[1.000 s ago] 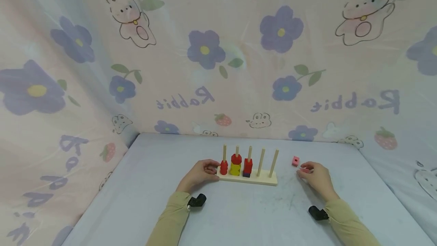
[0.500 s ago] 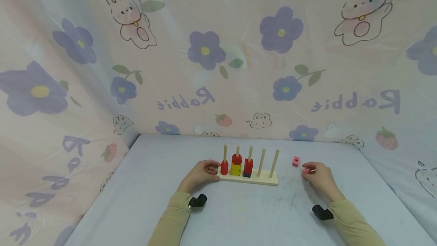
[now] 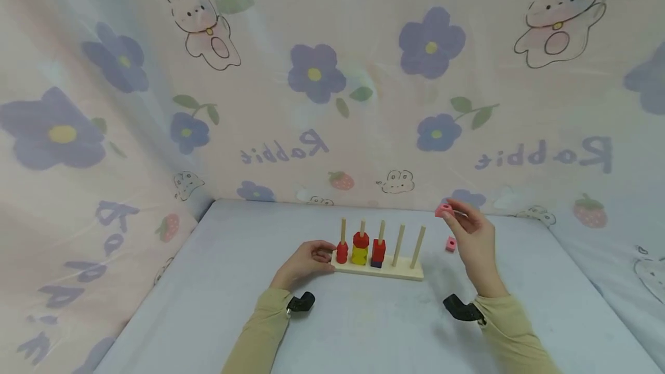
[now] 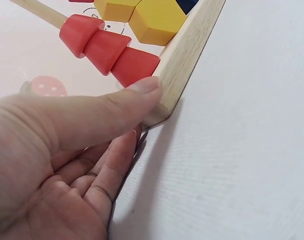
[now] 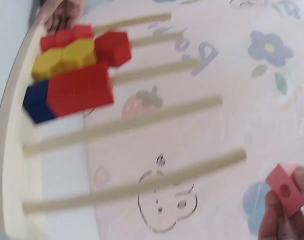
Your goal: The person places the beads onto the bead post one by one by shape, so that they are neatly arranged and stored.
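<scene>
A pale wooden peg stacker (image 3: 400,273) stands on the table, its left end gripped between the thumb and fingers of my left hand (image 3: 303,264). Red tapered beads (image 4: 107,52) fill its leftmost peg. The second peg bears yellow beads (image 3: 359,256) under a red bead (image 3: 361,240); the third has red square blocks (image 5: 82,90) over a dark blue one (image 5: 36,102). Two bare pegs (image 3: 418,250) are on the right. Raised beyond them, my right hand (image 3: 477,241) pinches a pink block (image 5: 290,201) with a hole in it, apart from the pegs.
A second pink block (image 3: 451,244) with a hole lies on the white tabletop (image 3: 363,328), below the raised right hand and right of the stacker. A patterned curtain (image 3: 363,131) hangs behind and to the left of the table.
My right hand has picked up one pink block from the table and lifted it up and slightly left. The left hand and the stacker stay in place.
</scene>
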The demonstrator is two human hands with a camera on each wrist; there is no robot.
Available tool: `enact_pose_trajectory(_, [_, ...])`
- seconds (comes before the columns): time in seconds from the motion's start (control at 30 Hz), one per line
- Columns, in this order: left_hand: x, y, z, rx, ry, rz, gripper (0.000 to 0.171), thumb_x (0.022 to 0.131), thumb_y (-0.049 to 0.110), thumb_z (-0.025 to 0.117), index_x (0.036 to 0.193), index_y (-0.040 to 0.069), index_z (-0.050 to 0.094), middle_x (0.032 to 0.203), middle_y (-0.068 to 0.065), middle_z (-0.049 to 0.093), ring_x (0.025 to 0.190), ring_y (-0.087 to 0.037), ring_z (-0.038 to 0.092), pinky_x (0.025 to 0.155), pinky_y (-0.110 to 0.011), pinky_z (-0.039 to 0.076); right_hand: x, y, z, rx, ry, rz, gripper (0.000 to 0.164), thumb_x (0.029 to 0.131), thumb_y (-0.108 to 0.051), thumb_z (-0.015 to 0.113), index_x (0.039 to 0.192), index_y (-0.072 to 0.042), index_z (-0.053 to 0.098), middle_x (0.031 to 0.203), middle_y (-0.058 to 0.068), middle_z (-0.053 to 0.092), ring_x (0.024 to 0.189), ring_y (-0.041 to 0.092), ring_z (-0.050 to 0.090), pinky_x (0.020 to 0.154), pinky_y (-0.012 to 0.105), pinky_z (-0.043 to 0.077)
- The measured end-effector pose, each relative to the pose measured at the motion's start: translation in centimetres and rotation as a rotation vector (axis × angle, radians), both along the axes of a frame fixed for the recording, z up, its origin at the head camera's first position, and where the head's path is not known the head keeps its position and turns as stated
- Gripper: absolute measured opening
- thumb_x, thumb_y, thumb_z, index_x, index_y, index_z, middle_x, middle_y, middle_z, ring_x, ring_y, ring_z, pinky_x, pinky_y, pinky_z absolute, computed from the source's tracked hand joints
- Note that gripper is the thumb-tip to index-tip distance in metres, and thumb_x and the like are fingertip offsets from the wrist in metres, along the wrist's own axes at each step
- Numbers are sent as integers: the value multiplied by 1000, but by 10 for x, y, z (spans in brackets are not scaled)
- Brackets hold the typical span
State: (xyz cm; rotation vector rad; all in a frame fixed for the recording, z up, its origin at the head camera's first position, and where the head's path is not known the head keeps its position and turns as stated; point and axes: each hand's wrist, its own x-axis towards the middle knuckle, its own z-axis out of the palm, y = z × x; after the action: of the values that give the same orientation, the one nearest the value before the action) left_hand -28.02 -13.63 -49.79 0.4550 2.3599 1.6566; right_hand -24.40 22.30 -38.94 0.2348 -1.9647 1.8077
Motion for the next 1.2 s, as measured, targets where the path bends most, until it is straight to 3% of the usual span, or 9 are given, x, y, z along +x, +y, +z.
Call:
enact_pose_trajectory(0.03, [0, 0, 0, 2, 0, 0, 46, 76, 2, 79, 119, 1, 61, 97, -10, 63, 85, -17, 58, 79, -27, 50, 1, -5, 2, -38, 20, 21, 39, 89, -8, 67, 126, 2, 59, 111, 4, 64, 96, 7, 63, 72, 11, 47])
enact_pose_trajectory(0.13, [-1, 0, 0, -2, -4, 7, 46, 76, 3, 79, 118, 2, 61, 97, -9, 63, 85, -17, 58, 80, -28, 49, 1, -19, 2, -85, 69, 106, 36, 89, -3, 66, 123, 5, 59, 107, 5, 66, 96, 11, 64, 73, 13, 48])
enact_pose_trajectory(0.27, [0, 2, 1, -20, -14, 18, 45, 75, 3, 80, 117, 4, 63, 96, -6, 62, 84, -17, 58, 80, -28, 49, -1, -30, -5, 10, 81, 190, 35, 90, -4, 65, 123, 6, 58, 108, 6, 64, 97, 11, 63, 84, 19, 48])
enact_pose_trajectory(0.5, [3, 1, 3, -11, -23, 23, 45, 75, 2, 79, 117, 4, 62, 93, -6, 62, 83, -17, 58, 77, -28, 49, -4, -41, -14, 151, 109, 255, 34, 89, 2, 64, 122, 3, 58, 111, 18, 59, 95, 13, 60, 81, 18, 49])
enact_pose_trajectory(0.73, [2, 1, -1, 3, -26, 13, 43, 76, 3, 79, 116, 6, 63, 94, -5, 62, 83, -18, 58, 78, -28, 49, 12, -49, 2, 243, 104, 243, 28, 89, 6, 62, 117, 7, 57, 109, 21, 59, 89, 19, 57, 76, 16, 47])
enact_pose_trajectory(0.9, [5, 0, 0, 3, -12, 10, 45, 76, 2, 79, 118, 3, 62, 97, -8, 62, 83, -17, 58, 78, -27, 50, 16, -52, 5, 278, 88, 236, 30, 89, 7, 62, 118, 8, 55, 109, 20, 60, 93, 19, 57, 81, 17, 47])
enact_pose_trajectory(1.07, [6, 1, 3, 20, -1, -3, 46, 76, 0, 78, 119, 1, 61, 98, -10, 62, 83, -18, 58, 77, -26, 50, 7, -50, -7, 282, 81, 226, 30, 88, 5, 64, 117, 6, 57, 107, 21, 61, 91, 19, 56, 80, 16, 46])
enact_pose_trajectory(1.2, [4, 0, 3, 25, -10, -5, 46, 76, 0, 78, 119, 2, 61, 98, -10, 62, 83, -17, 58, 77, -26, 50, -7, -46, -26, 262, -18, 234, 41, 86, -1, 69, 122, 3, 52, 109, 19, 60, 94, 17, 60, 81, 18, 47])
